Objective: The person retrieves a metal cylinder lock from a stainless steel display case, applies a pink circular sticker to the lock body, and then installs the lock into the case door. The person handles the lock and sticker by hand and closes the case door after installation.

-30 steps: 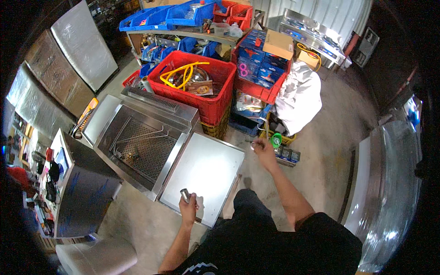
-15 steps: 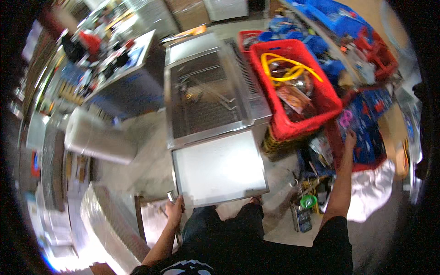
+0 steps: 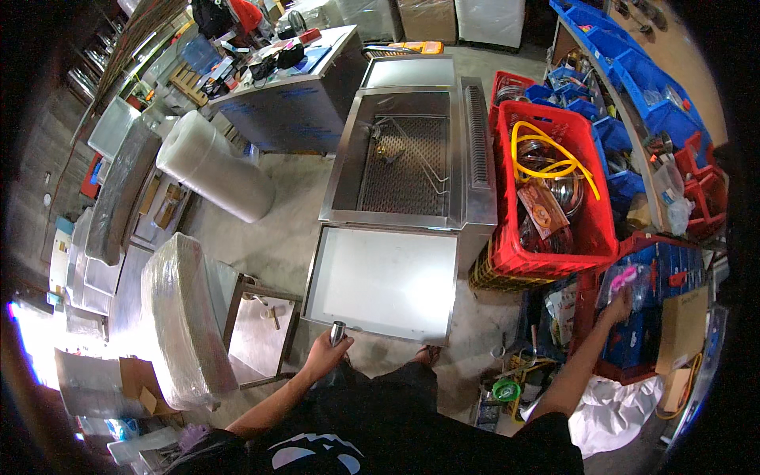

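Note:
My left hand (image 3: 322,356) is closed around a short, shiny metal cylinder (image 3: 338,333), its end standing up from the fist. It is beside the front edge of a shallow white-bottomed metal tray (image 3: 380,277). On the right, my right hand (image 3: 617,307) reaches into a red crate (image 3: 587,305) of blue plastic cases (image 3: 633,344). Its fingers are at a clear plastic bag with a bright pink item (image 3: 624,278); whether they grip the bag is too small to make out.
Behind the tray stands a steel appliance (image 3: 404,158) with an open basin and loose bent rods inside. A red crate (image 3: 590,261) with a coiled yellow hose (image 3: 546,168) sits beside it. Wrapped rolls (image 3: 214,170) stand left; blue bins (image 3: 657,87) line a right-hand shelf.
The view has swung, so the scene sits further right and lower, and is sharper. My left hand with the metal cylinder has come slightly right along the tray's front edge. My right hand stays by the pink item.

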Demonstrator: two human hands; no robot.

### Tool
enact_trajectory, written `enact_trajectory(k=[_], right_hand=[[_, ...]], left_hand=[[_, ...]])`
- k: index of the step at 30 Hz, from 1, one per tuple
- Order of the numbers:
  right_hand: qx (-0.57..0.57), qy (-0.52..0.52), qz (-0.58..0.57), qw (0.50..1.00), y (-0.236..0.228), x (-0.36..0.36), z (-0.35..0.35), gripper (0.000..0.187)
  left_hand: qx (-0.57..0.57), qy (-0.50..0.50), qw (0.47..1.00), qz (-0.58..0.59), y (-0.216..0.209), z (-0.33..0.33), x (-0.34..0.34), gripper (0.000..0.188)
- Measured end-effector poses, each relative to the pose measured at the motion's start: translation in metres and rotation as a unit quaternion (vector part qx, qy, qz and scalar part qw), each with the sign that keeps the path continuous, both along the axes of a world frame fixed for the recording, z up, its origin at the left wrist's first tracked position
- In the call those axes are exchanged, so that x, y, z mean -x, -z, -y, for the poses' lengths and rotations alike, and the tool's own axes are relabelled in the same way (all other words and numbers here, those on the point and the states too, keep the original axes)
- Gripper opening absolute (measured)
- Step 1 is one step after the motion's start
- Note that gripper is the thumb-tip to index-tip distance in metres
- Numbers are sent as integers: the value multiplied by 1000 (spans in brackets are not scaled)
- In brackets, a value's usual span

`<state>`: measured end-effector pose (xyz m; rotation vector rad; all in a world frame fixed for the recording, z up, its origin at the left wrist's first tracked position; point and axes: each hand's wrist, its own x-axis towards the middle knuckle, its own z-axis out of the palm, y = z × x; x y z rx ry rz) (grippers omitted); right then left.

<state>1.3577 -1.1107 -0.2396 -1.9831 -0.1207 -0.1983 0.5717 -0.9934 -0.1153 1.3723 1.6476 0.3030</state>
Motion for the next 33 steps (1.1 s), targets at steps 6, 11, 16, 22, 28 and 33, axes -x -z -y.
enact_trajectory(k=[6,11,16,22,28,33], right_hand=[[0,10,86,996,-104,184,-8,40],[-150,-227,33,962,-131,381,-73,39],[-229,-465,-255,816,-177,553,-106,36],[-290,-575,-311,699,-229,687,-123,34],[-316,-604,-302,667,-248,802,-133,36],[-289,-612,-274,684,-241,860,-152,35]], left_hand=[[46,55,996,-48,-15,0,-2,41],[35,27,999,28,-27,-12,-1,39],[4,-35,982,184,-44,-46,18,37],[75,-183,866,460,-61,-51,89,44],[181,-261,764,562,-42,-32,196,18],[173,-294,720,605,-33,-27,271,14]])
